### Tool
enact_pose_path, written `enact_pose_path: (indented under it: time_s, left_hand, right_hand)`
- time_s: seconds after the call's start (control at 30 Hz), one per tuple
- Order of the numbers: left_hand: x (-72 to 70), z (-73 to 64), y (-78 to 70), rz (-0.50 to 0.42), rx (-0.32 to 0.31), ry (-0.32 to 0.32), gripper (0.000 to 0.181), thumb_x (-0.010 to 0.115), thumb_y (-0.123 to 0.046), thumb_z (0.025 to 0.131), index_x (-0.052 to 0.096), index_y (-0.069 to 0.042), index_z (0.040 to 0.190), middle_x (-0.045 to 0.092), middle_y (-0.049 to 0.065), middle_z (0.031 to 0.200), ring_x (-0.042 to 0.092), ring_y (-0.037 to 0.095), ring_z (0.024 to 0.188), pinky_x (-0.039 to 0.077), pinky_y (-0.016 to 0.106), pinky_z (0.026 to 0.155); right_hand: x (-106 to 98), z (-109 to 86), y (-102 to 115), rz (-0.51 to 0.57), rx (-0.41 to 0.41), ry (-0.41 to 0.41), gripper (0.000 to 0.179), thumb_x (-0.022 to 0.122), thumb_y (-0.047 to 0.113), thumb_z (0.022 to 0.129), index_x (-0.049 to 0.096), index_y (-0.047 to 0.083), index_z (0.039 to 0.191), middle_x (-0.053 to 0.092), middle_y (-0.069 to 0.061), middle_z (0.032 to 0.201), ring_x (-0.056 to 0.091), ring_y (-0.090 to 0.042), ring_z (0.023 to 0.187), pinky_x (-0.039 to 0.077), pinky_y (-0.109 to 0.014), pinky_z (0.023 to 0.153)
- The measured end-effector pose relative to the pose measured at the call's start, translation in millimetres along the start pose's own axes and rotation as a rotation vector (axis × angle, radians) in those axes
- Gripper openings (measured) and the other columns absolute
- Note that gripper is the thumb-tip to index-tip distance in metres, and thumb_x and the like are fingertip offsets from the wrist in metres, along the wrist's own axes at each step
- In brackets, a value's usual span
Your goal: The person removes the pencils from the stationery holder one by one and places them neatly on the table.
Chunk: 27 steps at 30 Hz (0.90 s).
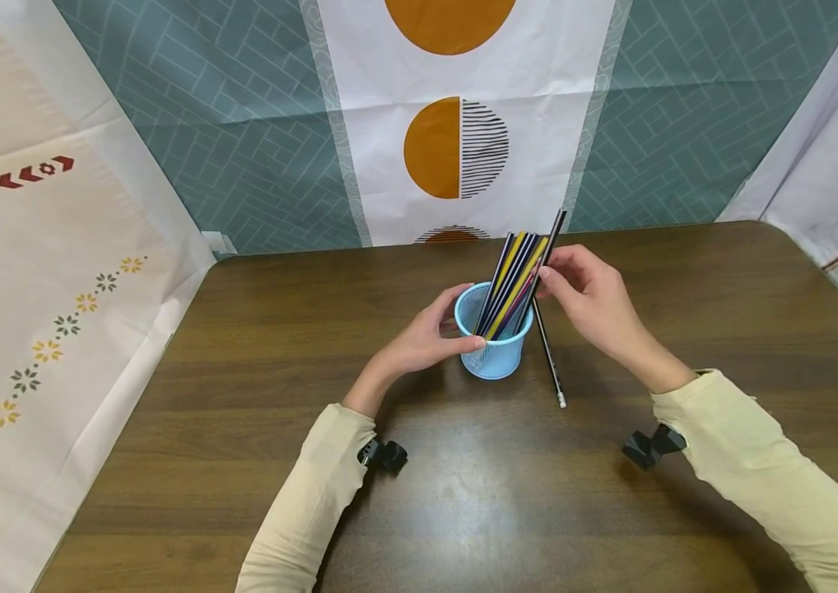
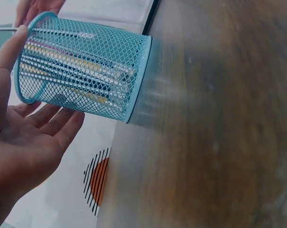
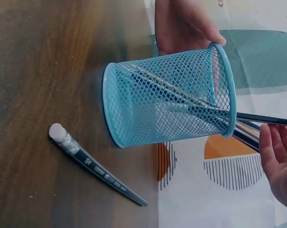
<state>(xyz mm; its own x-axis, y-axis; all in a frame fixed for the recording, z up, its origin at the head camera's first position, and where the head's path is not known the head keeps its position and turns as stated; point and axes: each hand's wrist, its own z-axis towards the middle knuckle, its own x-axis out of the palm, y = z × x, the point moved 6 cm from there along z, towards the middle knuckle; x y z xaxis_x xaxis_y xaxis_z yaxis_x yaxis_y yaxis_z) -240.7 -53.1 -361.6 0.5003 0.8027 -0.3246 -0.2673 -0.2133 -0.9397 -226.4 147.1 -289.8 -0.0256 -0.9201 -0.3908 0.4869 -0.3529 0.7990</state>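
A light-blue mesh pencil cup [image 1: 491,362] stands upright on the table, holding several black, yellow and dark striped pencils [image 1: 505,276]. My left hand [image 1: 426,336] grips it near the top, thumb at the front rim and fingers around the far side. Between thumb and fingertips, my right hand [image 1: 600,305] pinches a black pencil [image 1: 559,224] that leans in the cup. Its eraser end shows low inside the mesh in the right wrist view, where the pencil [image 3: 260,118] crosses the rim. Another black pencil [image 1: 550,354] lies on the table right of the cup, white eraser toward me.
The brown wooden table [image 1: 300,346] ends at a back edge just behind the cup. Beyond hangs a patterned cloth [image 1: 537,66] with orange circles, and a pale flowered cloth [image 1: 56,288] is on the left. Small black devices [image 1: 644,449] sit at both wrists.
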Motion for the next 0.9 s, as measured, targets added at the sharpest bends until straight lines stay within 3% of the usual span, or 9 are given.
enact_pose_path:
  time_s: [0.23,0.43,0.73,0.9]
  left_hand:
    - [-0.3,0.8,0.9,-0.003,-0.001,0.003,0.077,0.073,-0.006,0.086,0.027,-0.004,0.148,0.044,0.014,0.141,0.048,0.024,0.124,0.042,0.034,0.103]
    - [-0.2,1.0,1.8,0.001,-0.005,0.003,0.077,0.073,-0.006,0.086,0.027,-0.004,0.148,0.043,0.014,0.141,0.048,0.024,0.124,0.042,0.033,0.103]
    - [0.4,0.5,0.7,-0.003,-0.004,0.002,0.078,0.073,-0.005,0.086,0.026,-0.004,0.148,0.043,0.015,0.142,0.048,0.025,0.125,0.042,0.032,0.103]
    - [0.4,0.2,-0.5,-0.002,-0.002,0.001,0.077,0.073,-0.005,0.086,0.027,-0.004,0.148,0.044,0.014,0.141,0.048,0.024,0.124,0.042,0.031,0.102]
  right_hand:
    - [-3.0,7.0,9.3,0.013,-0.037,-0.018,0.016,0.057,-0.001,0.095,0.057,-0.010,0.109,0.063,-0.015,0.093,0.060,-0.005,0.072,0.050,-0.015,0.070]
    - [-6.0,12.5,15.1,0.032,-0.053,-0.052,0.014,0.056,-0.003,0.095,0.056,-0.012,0.106,0.062,-0.001,0.090,0.062,-0.007,0.071,0.051,-0.019,0.070]
    - [-8.4,17.1,24.1,0.023,-0.062,-0.058,0.016,0.053,-0.002,0.097,0.054,-0.012,0.108,0.063,-0.020,0.096,0.059,-0.007,0.074,0.048,-0.017,0.071]
    - [-10.7,20.7,30.7,0.027,-0.083,-0.077,0.014,0.053,-0.003,0.097,0.055,-0.013,0.107,0.063,-0.009,0.092,0.059,-0.012,0.075,0.048,-0.017,0.072]
